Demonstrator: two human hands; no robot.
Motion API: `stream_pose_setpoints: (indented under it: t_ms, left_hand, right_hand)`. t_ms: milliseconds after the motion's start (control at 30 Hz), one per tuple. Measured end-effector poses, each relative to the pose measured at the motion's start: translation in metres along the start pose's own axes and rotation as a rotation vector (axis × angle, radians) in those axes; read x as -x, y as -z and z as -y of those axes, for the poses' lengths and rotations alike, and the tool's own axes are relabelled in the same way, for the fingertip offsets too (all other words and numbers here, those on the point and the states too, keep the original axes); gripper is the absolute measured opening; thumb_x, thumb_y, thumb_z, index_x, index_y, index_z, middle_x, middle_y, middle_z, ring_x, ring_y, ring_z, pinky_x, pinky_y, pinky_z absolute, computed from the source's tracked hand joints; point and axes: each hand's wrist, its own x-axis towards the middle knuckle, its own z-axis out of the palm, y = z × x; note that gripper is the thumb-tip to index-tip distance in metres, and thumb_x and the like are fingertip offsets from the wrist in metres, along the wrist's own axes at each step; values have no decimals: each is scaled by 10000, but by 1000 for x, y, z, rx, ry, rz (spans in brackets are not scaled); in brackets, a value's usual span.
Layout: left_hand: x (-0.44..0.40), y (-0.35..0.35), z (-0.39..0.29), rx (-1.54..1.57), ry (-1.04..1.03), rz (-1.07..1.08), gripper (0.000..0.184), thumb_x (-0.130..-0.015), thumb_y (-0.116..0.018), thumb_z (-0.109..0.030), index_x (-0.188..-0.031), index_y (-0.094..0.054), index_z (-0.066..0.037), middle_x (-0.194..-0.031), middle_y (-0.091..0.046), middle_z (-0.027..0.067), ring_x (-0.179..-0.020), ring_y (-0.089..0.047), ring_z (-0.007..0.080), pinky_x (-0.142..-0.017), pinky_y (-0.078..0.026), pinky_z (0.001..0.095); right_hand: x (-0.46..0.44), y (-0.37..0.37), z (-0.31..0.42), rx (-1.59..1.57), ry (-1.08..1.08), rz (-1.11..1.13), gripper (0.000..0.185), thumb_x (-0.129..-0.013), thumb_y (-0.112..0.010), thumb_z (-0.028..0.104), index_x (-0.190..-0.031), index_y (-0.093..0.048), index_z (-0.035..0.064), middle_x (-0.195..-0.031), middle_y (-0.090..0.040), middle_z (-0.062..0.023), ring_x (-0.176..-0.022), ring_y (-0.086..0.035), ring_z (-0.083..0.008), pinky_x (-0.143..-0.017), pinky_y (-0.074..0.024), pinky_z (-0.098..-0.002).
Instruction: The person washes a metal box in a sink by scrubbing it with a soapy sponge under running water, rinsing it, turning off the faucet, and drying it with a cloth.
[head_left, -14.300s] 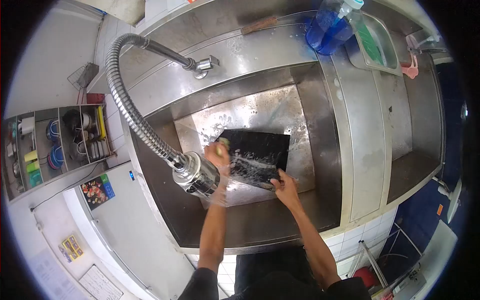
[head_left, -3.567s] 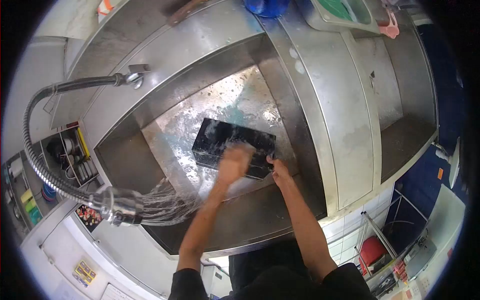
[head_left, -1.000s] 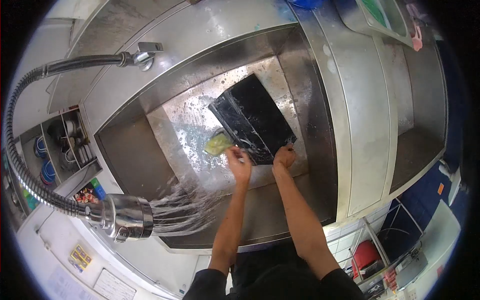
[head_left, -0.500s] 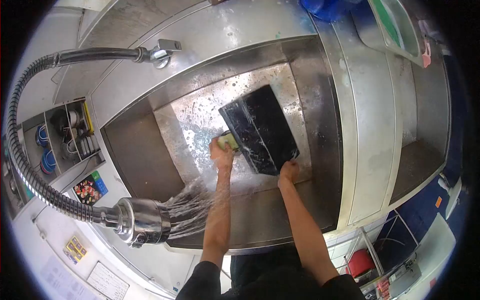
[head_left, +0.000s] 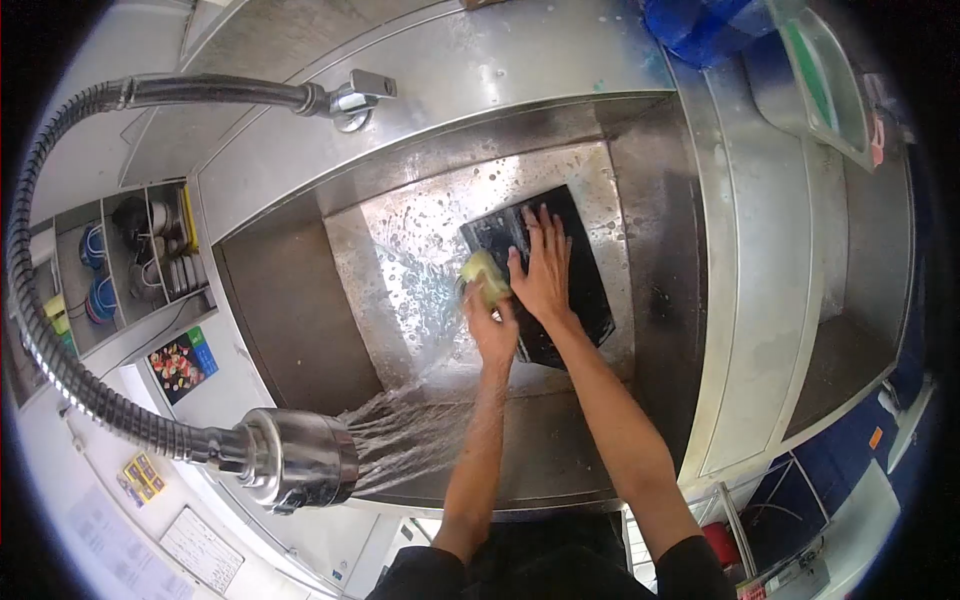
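A flat black rectangular panel (head_left: 587, 262) lies tilted in the metal sink (head_left: 290, 310), wet and streaked with suds. My left hand (head_left: 493, 328) grips a yellow-green sponge (head_left: 483, 277) at the panel's left edge. My right hand (head_left: 545, 268) lies on the panel's surface, palm down with its fingers spread. Water sprays from the chrome spray head (head_left: 305, 458) across the front left of the sink, toward my left forearm.
A coiled metal hose (head_left: 45, 330) arches along the left to a tap (head_left: 360, 97) on the back ledge. Shelves with bowls and pans (head_left: 120, 255) stand at left. A second basin (head_left: 850, 330) is at right, and a blue container (head_left: 700, 30) sits at the upper right.
My right hand has moved from the panel's front right corner up onto its surface, fingers now spread. My left hand still holds the sponge by the left edge. The camera view has shifted slightly.
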Motion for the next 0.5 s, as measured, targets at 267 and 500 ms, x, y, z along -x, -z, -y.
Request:
stream_pose_setpoints:
  t_ms: [267,500]
  left_hand:
    - [-72,-34,16,-325,-26,15,334,-890,-625,-151,-1156,-530,26,-1030,-572,262,-962,-562,443,-853,-447,478]
    - [-81,-41,16,-222,-194,9,318,-966,-546,-191,-1166,-530,55,-1042,-566,275,-978,-552,420,-866,-424,476]
  right_hand:
    - [1,-6,-11,109,10,42,631,-974,-544,319,-1536,-287,190,-1561,-278,-204,-1430,-242,-459,-1131,-194,-658]
    - [-4,-10,-17,37,17,24,603,-989,-515,336,-1523,-310,146,-1544,-298,-235,-1427,-252,-462,-1132,-182,-664]
